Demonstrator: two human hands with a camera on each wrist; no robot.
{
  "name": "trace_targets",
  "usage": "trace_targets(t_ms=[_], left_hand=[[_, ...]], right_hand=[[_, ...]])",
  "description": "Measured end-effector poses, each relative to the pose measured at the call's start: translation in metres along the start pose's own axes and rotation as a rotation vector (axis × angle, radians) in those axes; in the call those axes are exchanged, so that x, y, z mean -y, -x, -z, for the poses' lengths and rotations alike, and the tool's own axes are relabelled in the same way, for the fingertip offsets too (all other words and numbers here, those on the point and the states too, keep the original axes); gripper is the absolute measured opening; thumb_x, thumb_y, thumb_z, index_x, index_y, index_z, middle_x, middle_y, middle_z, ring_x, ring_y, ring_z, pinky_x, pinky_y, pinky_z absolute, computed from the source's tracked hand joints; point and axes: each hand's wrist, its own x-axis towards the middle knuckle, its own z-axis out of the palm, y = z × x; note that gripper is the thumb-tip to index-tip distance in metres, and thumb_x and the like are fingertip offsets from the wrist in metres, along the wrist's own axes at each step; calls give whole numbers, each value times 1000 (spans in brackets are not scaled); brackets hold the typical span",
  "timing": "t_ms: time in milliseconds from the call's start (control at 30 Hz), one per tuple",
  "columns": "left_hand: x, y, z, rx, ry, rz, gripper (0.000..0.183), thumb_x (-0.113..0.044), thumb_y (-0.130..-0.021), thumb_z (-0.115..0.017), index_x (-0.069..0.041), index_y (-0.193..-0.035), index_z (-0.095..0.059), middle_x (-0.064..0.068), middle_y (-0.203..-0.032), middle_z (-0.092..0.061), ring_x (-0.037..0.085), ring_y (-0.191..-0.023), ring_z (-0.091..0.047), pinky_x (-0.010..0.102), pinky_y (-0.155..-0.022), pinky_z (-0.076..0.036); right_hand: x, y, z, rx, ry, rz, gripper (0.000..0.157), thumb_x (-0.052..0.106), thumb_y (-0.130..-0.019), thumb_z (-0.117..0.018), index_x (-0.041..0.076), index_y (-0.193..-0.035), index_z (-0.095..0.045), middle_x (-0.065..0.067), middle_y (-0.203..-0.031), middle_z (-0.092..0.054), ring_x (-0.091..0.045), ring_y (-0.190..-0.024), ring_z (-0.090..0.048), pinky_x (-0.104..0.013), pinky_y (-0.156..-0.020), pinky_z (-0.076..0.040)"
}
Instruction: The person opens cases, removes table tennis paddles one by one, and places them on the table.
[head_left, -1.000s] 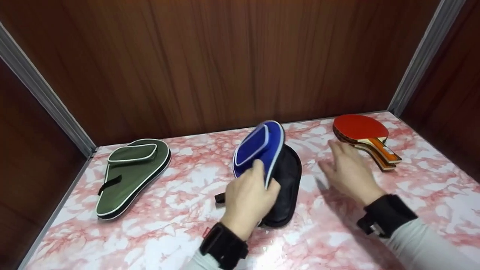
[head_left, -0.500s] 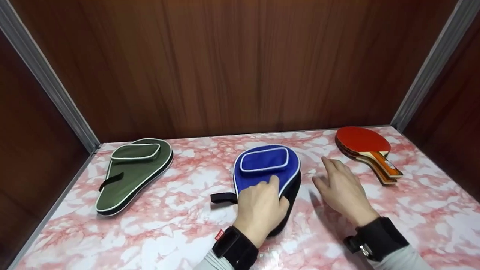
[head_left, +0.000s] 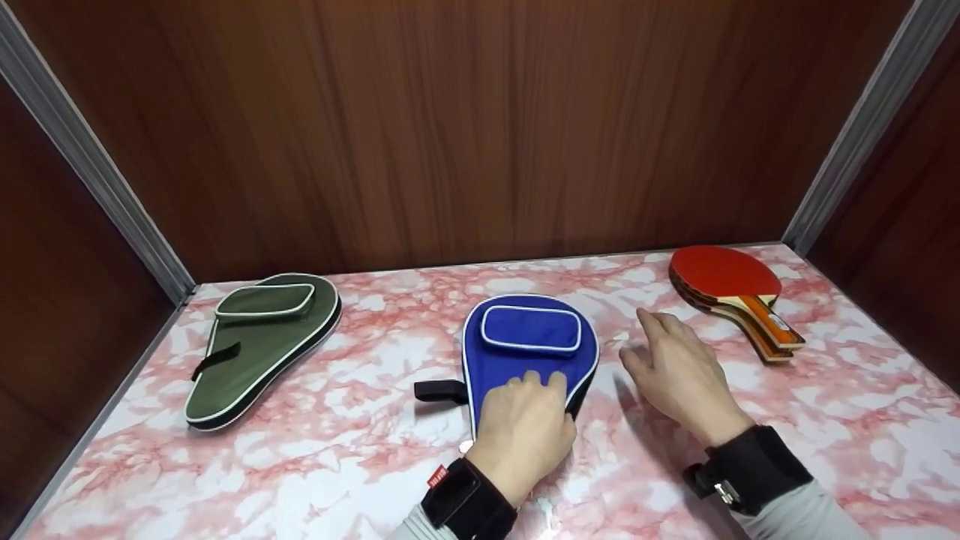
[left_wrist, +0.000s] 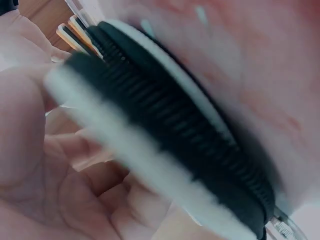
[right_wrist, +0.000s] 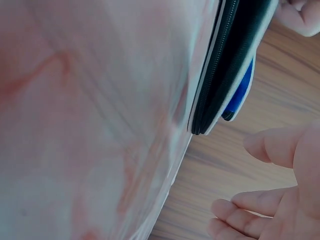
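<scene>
Lying on the pink-and-white table, the blue case sits just below the centre of the head view, its rounded end toward the top of the frame and its white-edged pocket facing up. A black strap sticks out from its left edge. Over the narrow lower end is the left hand, fingers curled and grip narrow; whether it pinches the fabric or only rests on it, I cannot tell. In the left wrist view, the case's dark zippered side runs diagonally across the middle, partly blurred. The right hand hovers to the right of the case, thumb apart from the fingers, its grip fairly wide and holding nothing. Near it, at the right of the frame, two stacked paddles show a red face, handles pointing lower right. At the left lies a green case, well apart. A brown wood-grain panel fills the top.
</scene>
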Motion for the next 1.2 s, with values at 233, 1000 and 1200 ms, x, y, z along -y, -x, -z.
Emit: trace_targets(t_ms=[233,1000,1200], left_hand=[[1,14,1,29,-51,-69,33,-38,-90,-82,-15,-112,-73,8,-100,-67,28,-92,-65,44,-71,-52],[50,26,15,270,127,-24,50,-27,-95,-78,-25,-144,-70,10,-153,-63,44,-136,-60,73,-94,-53],[90,14,11,328,171,105,53,-28,-100,-73,-19,-152,-66,16,-160,-58,50,-142,-55,79,-101,-47]], right_hand=[[4,0,-3,10,10,6,68,25,-106,-66,-12,-160,-46,-37,-155,-50,-56,-145,-47,-76,-117,-34],[9,3,-5,55,-1,44,70,25,-106,-68,-9,-162,-44,-36,-157,-49,-54,-147,-45,-73,-121,-31],[9,3,-4,66,-6,43,71,26,-106,-69,-9,-163,-43,-34,-158,-49,-53,-149,-43,-72,-121,-30]])
